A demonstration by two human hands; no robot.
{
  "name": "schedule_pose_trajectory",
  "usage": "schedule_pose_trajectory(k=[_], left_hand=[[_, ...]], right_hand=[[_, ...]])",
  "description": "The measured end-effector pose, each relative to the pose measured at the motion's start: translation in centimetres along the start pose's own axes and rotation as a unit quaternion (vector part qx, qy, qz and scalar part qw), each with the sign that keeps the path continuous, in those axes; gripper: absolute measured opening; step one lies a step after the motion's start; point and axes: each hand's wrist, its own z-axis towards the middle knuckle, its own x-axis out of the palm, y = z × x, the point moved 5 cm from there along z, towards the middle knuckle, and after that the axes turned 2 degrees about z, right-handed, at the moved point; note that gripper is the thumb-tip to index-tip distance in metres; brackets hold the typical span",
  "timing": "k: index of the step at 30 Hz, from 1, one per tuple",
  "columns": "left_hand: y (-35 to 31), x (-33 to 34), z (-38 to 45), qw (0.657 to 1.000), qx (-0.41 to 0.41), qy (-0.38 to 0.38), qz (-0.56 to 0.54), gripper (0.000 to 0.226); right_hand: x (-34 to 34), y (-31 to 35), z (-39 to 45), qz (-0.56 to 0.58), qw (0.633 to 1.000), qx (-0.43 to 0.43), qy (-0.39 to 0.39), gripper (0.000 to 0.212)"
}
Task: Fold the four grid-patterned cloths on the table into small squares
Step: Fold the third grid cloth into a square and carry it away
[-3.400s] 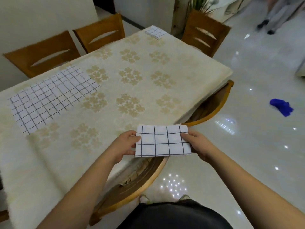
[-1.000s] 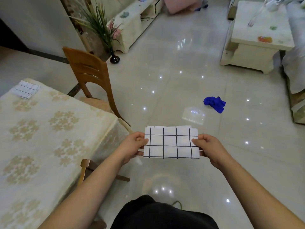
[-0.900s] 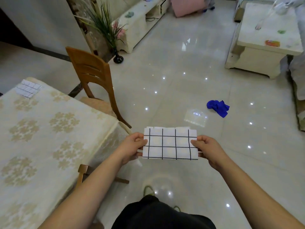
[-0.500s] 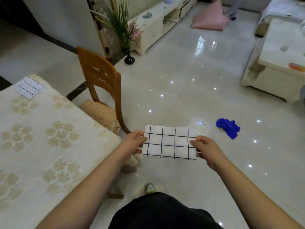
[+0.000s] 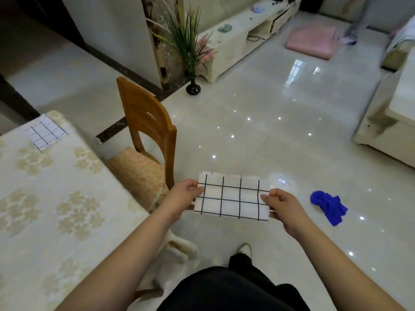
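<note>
Bench [image 5: 56,209] under a floral covering at far left, well apart from the work; one small folded grid cloth [image 5: 46,135] lying flat near its far corner. Wooden chair [image 5: 148,131] between bench and hands.

Held cloth [image 5: 232,197] out over the floor, clear of the bench, already folded to a strip — long axis running left to right, hand to hand, face tilted up toward the camera.

Left hand [image 5: 184,196] pinching the left short end, thumb on top, fingers curled beneath. Right hand [image 5: 280,203] pinching the right short end likewise. Both grips closed on cloth, neither nearer its middle.

Judged next fold: one short end carried across to the other, halving the long axis toward a square — edges liable to slip out of line with nothing beneath.
</note>
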Motion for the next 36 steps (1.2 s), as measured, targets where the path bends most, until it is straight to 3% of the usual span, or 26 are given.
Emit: schedule_pose_trajectory(k=[10,18,26,31,36], left_hand=[[-7.0,-0.4,9.2,0.998,-0.052,-0.021,-0.007,0.012],[-13.4,-1.4,14.8,0.995,-0.048,-0.070,-0.049,0.015],[-15.7,-5.6,21.6,0.982,-0.061,-0.101,-0.147,0.023],[-17.3,-10.2,26.6,0.982,-0.058,-0.085,-0.160,0.019],[-19.6,-14.4,30.6,0.979,-0.049,-0.099,-0.169,0.023]], right_hand=[[-0.2,8.7,14.2,-0.029,0.996,-0.006,0.079,0.013],[0.7,16.0,23.8,-0.070,0.988,-0.018,0.137,0.007],[5.8,21.2,31.8,-0.088,0.981,-0.017,0.170,0.008],[10.6,25.0,37.0,-0.098,0.976,-0.026,0.193,0.013],[14.8,28.8,41.1,-0.113,0.971,-0.036,0.206,0.006]])
